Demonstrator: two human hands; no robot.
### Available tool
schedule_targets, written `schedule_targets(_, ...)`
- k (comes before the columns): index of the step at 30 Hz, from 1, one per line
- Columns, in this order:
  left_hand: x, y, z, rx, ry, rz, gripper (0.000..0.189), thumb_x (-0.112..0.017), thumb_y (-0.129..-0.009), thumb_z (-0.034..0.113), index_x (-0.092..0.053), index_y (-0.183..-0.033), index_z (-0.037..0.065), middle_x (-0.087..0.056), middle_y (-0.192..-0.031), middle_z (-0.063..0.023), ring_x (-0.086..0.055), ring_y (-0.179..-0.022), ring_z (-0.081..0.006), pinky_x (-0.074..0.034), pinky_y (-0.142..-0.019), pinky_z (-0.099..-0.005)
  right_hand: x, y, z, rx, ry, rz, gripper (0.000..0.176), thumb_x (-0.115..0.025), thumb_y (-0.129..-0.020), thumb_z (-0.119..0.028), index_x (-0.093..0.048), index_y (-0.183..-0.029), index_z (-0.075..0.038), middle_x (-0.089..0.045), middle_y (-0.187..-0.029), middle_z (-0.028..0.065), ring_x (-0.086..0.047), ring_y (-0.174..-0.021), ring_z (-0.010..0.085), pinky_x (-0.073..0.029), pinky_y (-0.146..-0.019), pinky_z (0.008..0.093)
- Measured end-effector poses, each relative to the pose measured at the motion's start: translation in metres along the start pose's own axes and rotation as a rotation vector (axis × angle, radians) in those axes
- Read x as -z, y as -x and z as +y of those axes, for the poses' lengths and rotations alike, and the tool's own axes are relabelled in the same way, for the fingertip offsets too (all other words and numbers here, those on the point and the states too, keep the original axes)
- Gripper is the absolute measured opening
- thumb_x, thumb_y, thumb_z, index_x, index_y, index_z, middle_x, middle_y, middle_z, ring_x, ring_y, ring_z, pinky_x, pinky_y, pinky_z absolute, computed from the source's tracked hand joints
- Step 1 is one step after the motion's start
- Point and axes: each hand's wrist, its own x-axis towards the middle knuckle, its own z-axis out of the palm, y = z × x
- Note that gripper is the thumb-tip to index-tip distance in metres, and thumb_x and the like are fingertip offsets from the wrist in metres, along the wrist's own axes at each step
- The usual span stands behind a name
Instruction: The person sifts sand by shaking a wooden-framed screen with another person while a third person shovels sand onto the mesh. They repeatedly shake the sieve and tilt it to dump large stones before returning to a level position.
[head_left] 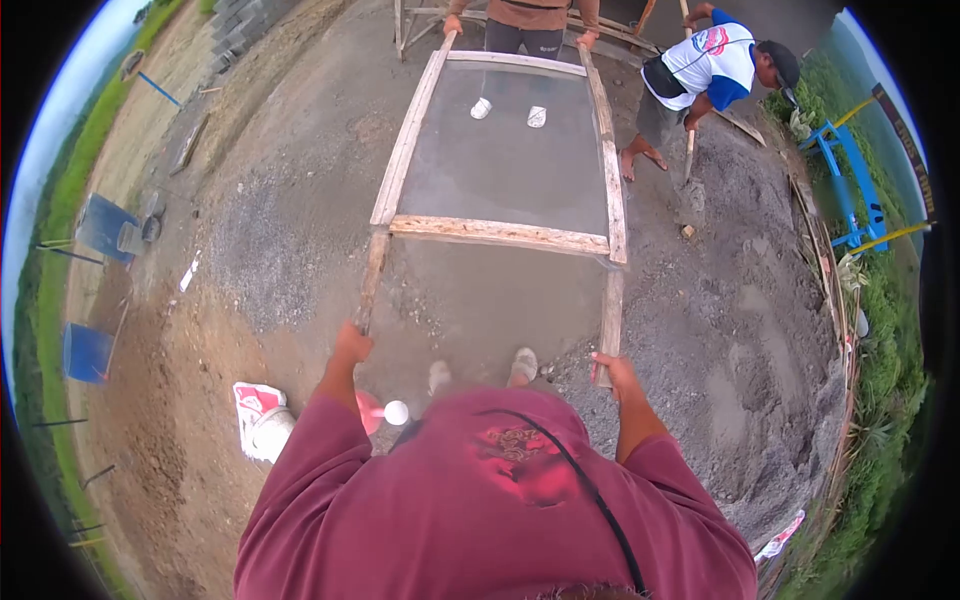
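Observation:
A large sand sieve, its grey mesh (510, 150) set in a wooden frame (500, 233), stretches out in front of me. My left hand (352, 345) is wrapped round the end of its left wooden handle (373, 275). On the other side, my right hand (618, 373) grips the right handle (611, 310). At the far end a person in a brown top (530, 14) holds the two opposite handles, one in each hand. That person's light shoes (537, 117) show through the mesh. Grey ground lies between the handles, in front of my feet (525, 363).
To the right, a person in a white and blue shirt (712, 65) bends over a shovel (690, 155) at a grey sand heap (740, 250). Blue containers (87, 352) stand at left. A white and red sack (262, 420) lies near my left arm. Concrete blocks (245, 30) are stacked far left.

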Motion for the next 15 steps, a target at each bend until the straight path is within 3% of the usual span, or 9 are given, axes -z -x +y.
schedule_targets(3, -0.015, 0.012, 0.029, 0.029, -0.156, -0.042, 0.056, -0.066, -0.068, 0.018, -0.054, -0.116, -0.008, -0.062, -0.108, -0.0308, -0.06, -0.108, -0.0424, -0.05, -0.09, -0.0437, 0.033, -0.012, 0.003, -0.006, -0.083, -0.045, 0.022, -0.073, -0.076, -0.013, -0.06, -0.086, 0.001, -0.06, -0.067, 0.0086, -0.059, -0.052, 0.02, -0.05, -0.05, 0.0342)
schedule_targets(6, -0.041, 0.028, 0.045, -0.093, -0.207, 0.086, 0.056, -0.066, -0.067, 0.021, -0.054, -0.114, -0.009, -0.061, -0.111, -0.0317, -0.058, -0.111, -0.0421, -0.05, -0.091, -0.0432, 0.064, -0.014, -0.005, -0.031, -0.002, -0.02, 0.019, -0.071, -0.073, -0.009, -0.06, -0.084, 0.002, -0.06, -0.066, 0.0091, -0.059, -0.052, 0.0203, -0.049, -0.049, 0.035)
schedule_targets(9, -0.053, 0.035, 0.054, -0.106, -0.111, 0.029, 0.053, -0.071, -0.067, 0.023, -0.058, -0.104, -0.012, -0.064, -0.101, -0.0318, -0.064, -0.1, -0.0415, -0.052, -0.084, -0.0438, 0.085, -0.02, -0.002, -0.011, 0.069, 0.015, 0.017, -0.069, -0.074, -0.01, -0.06, -0.083, 0.002, -0.06, -0.066, 0.0099, -0.061, -0.054, 0.0217, -0.051, -0.052, 0.0362)
schedule_targets(15, -0.058, 0.044, 0.069, -0.002, -0.012, -0.085, 0.055, -0.065, -0.069, 0.02, -0.054, -0.114, -0.009, -0.06, -0.112, -0.0312, -0.058, -0.112, -0.0426, -0.049, -0.092, -0.0438, 0.103, -0.024, 0.006, -0.024, 0.098, 0.027, 0.015, -0.065, -0.073, -0.008, -0.061, -0.081, 0.004, -0.06, -0.066, 0.0115, -0.061, -0.054, 0.0232, -0.051, -0.052, 0.037)
